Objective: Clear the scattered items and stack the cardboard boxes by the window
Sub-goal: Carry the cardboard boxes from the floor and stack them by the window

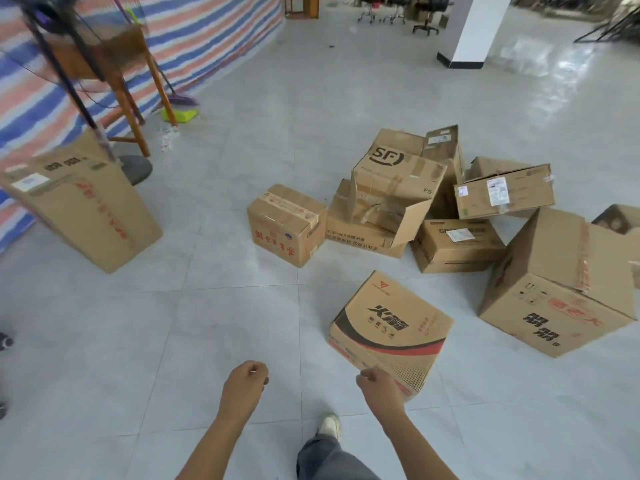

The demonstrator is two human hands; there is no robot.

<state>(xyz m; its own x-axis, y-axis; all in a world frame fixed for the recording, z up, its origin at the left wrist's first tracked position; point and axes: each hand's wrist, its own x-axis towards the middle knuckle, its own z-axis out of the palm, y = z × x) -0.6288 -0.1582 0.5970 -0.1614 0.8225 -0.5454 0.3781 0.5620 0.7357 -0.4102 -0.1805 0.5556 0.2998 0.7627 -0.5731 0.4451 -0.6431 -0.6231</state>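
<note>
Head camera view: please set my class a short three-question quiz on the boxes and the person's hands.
1. True or false: the SF box rests on top of another box.
2. Which is nearest the right hand? A the SF box; B the striped box; C a blue crate.
3. Fill in: the left hand holds ____.
Key: 1 true; 2 B; 3 nothing.
</note>
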